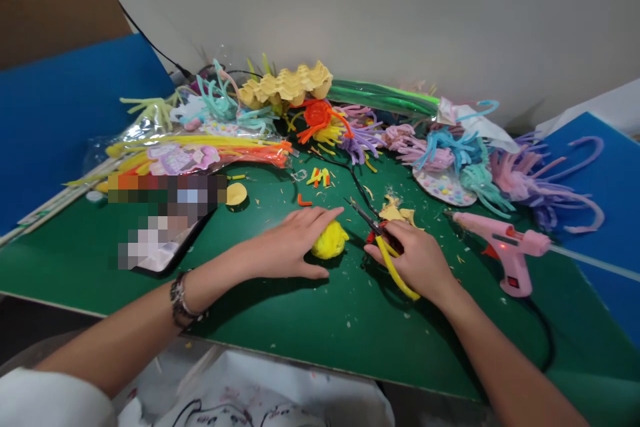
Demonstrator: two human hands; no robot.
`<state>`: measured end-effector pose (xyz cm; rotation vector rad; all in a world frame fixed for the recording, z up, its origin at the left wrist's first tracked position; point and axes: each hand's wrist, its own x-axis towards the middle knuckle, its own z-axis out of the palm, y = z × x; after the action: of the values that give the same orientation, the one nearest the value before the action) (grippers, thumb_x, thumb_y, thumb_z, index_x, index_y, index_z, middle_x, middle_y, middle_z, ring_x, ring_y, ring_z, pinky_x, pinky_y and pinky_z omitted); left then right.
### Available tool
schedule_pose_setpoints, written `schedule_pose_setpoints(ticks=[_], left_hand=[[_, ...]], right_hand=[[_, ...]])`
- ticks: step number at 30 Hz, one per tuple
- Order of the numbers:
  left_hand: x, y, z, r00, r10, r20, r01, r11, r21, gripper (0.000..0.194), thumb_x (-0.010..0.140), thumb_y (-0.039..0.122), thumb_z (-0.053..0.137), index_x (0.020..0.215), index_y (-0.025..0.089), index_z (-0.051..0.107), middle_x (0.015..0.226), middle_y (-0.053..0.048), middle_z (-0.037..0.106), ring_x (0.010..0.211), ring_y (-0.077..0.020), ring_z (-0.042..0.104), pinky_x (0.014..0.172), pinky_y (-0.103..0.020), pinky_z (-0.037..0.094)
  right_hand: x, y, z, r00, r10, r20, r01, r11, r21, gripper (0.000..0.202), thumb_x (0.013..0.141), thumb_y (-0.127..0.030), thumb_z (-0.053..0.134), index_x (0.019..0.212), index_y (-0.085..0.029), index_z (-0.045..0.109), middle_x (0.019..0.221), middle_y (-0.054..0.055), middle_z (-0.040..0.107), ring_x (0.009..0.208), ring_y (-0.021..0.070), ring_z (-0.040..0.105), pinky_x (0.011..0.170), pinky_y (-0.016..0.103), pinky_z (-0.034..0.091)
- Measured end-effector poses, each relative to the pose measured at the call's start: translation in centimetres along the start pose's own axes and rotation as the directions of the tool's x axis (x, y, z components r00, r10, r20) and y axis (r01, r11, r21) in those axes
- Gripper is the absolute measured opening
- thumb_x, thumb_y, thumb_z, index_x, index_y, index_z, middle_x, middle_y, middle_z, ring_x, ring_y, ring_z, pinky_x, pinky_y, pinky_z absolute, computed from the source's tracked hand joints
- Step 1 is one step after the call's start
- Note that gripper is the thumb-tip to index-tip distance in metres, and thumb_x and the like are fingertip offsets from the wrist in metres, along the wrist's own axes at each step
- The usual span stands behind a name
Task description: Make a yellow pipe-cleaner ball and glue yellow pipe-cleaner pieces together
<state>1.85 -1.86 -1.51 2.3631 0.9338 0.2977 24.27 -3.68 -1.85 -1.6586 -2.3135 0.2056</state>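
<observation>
A fuzzy yellow ball (330, 240) rests on the green table between the thumb and fingers of my left hand (295, 240). Those fingers reach straight over its far side, and the thumb lies apart from it in front; whether the palm touches it I cannot tell. My right hand (415, 257) is closed around yellow-handled pliers (395, 270), whose dark, slim jaws point up and left towards the ball. Torn pieces of yellow egg carton (395, 209) lie just behind this hand. Short yellow and orange pipe-cleaner bits (319, 177) lie beyond the ball.
To the right, a pink glue gun (510, 243) lies with its cord trailing off the front edge. At left are a phone (170, 240) and bagged pipe cleaners (240, 150). An egg carton (290, 83) and pastel pipe-cleaner pieces (450, 147) are heaped along the back.
</observation>
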Motion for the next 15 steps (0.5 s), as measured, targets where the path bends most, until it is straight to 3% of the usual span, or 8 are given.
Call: schedule_pose_setpoints(ticks=[8, 12, 15], left_hand=[[0.41, -1.15, 0.27, 0.998, -0.024, -0.054, 0.020, 0.996, -0.085, 0.077, 0.070, 0.035, 0.059, 0.134, 0.018, 0.020, 0.119, -0.015, 0.047, 0.111, -0.0280, 0.041, 0.094, -0.043, 0.027], [0.40, -1.12, 0.07, 0.993, -0.044, -0.112, 0.021, 0.981, -0.194, 0.076, 0.066, 0.032, 0.063, 0.131, 0.020, 0.026, 0.117, -0.012, 0.050, 0.108, -0.0272, 0.045, 0.095, -0.044, 0.025], [0.33, -1.06, -0.23, 0.980, -0.132, -0.146, 0.071, 0.929, -0.363, 0.076, 0.063, 0.032, 0.064, 0.129, 0.020, 0.028, 0.117, -0.011, 0.050, 0.110, -0.0276, 0.045, 0.097, -0.044, 0.026]], right_hand=[[0.12, 0.18, 0.26, 0.999, -0.019, -0.037, 0.019, 1.000, 0.003, 0.039, 0.076, -0.055, 0.041, 0.058, -0.020, 0.038, 0.057, 0.001, 0.046, 0.052, 0.0129, 0.043, 0.049, 0.022, 0.029], [0.16, 0.17, 0.36, 0.999, -0.017, -0.051, 0.018, 1.000, 0.018, 0.040, 0.075, -0.055, 0.042, 0.058, -0.020, 0.039, 0.057, 0.001, 0.046, 0.052, 0.0128, 0.043, 0.049, 0.023, 0.029], [0.27, 0.17, 0.23, 0.998, 0.017, -0.062, -0.014, 0.998, 0.053, 0.039, 0.075, -0.055, 0.042, 0.058, -0.020, 0.040, 0.057, 0.001, 0.046, 0.051, 0.0127, 0.042, 0.048, 0.023, 0.029]])
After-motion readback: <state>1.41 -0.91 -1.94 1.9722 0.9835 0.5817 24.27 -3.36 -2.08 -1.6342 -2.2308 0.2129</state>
